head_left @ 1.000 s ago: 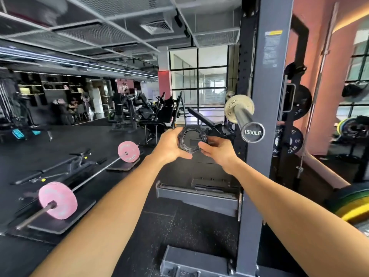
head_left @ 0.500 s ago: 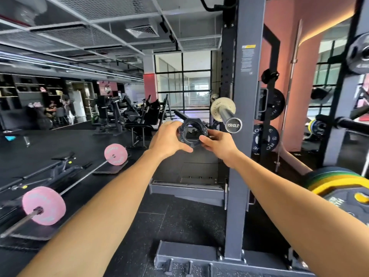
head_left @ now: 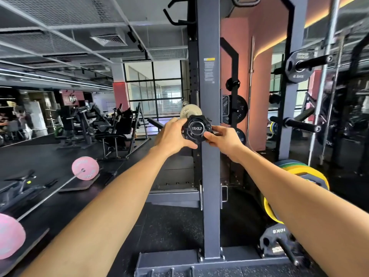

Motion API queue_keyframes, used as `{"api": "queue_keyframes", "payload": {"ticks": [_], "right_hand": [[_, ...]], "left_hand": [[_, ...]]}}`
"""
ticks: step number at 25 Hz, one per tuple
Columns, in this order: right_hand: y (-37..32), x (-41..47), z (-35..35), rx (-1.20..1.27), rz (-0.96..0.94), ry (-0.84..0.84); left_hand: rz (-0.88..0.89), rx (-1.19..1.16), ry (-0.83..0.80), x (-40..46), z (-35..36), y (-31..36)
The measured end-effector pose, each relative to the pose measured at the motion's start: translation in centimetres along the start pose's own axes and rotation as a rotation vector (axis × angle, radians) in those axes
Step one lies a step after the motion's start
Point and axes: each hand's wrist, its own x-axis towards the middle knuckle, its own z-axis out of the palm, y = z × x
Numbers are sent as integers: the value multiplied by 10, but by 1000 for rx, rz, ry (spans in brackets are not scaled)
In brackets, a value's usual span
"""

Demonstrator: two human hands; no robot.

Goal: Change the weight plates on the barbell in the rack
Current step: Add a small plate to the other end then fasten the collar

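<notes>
- Lower left of the frame: a second bar lies on the dark floor with pink plates (head_left: 85,168) on it, well apart from the rack.
- Just left of centre: the left hand (head_left: 173,136) curls its fingers and thumb round the left side of a black barbell collar (head_left: 196,129), gripping it.
- Centre: the collar is a chunky, many-sided black ring with small bolts on its face. It sits around the end of the barbell sleeve (head_left: 197,128), whose round end cap reads "1500LB" through the collar's opening.
- The sleeve's long axis runs almost straight toward the camera, so only the cap and a pale, round plate-like disc (head_left: 190,111) behind the collar show.
- Behind it stands the grey rack upright (head_left: 207,76).
- Right of centre: the right hand (head_left: 224,139) pinches the collar's right side between thumb and fingers.
- Right edge: black plates (head_left: 297,64) hang on storage pegs; coloured plates (head_left: 299,172) stand low down.
</notes>
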Motion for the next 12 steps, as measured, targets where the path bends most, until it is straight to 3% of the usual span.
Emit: {"api": "queue_keyframes", "payload": {"ticks": [12], "right_hand": [[27,54,-4,-215,12,13]], "left_hand": [[-47,-3,-53,33,28,-19]]}}
